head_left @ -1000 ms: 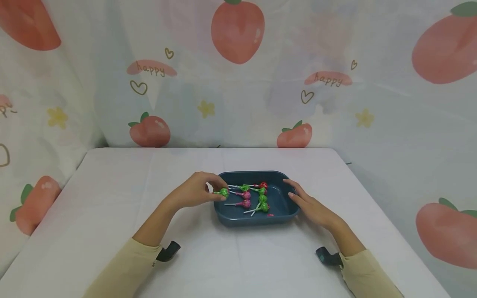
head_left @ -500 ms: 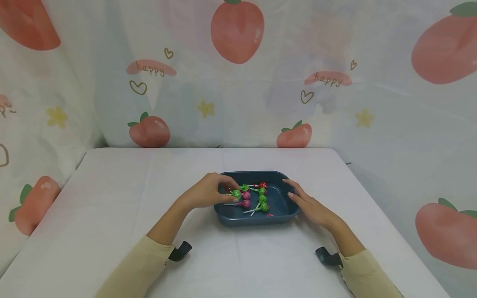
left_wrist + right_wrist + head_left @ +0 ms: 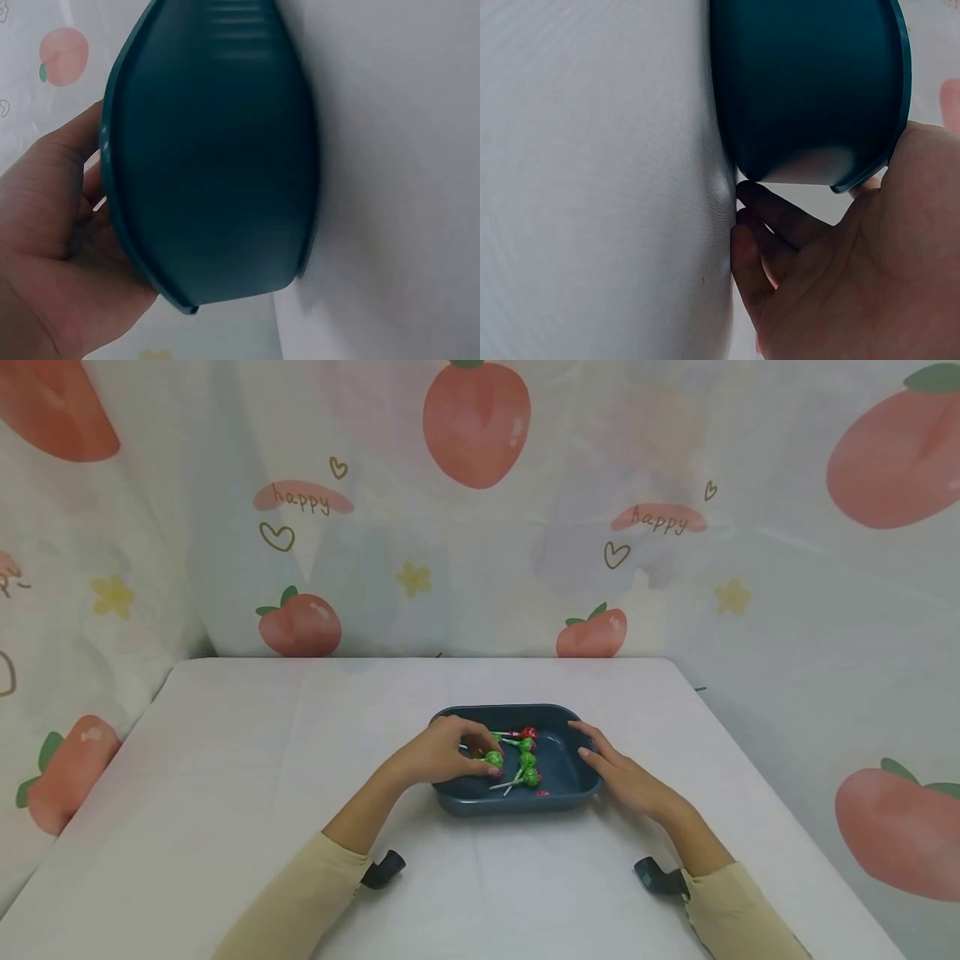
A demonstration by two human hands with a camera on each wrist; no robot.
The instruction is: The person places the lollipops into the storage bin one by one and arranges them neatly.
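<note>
In the head view my left hand [image 3: 446, 752] reaches over the left side of a dark blue tray [image 3: 517, 806] and pinches a green lollipop [image 3: 493, 758] between thumb and fingers, low inside it. A bit of pink shows just under its thumb. My right hand [image 3: 626, 777] holds the tray's right end, fingertips over the rim; in the right wrist view several fingers [image 3: 776, 217] lie along the outside wall. To the right of the held one lie green lollipops [image 3: 528, 760] and a red lollipop [image 3: 529, 732]. The left hand hides others.
The tray stands on a table with a white cloth [image 3: 225, 777]. A small pink-red scrap [image 3: 543, 793] lies inside the tray near its front wall. Behind the table hangs a peach-patterned curtain [image 3: 480, 543]. Black wrist cameras [image 3: 384, 869] stick out at both cuffs.
My left hand has carried the green lollipop rightward and slightly down, from the tray's left rim to over the pink lollipops, now mostly covered. The right hand has stayed put.
</note>
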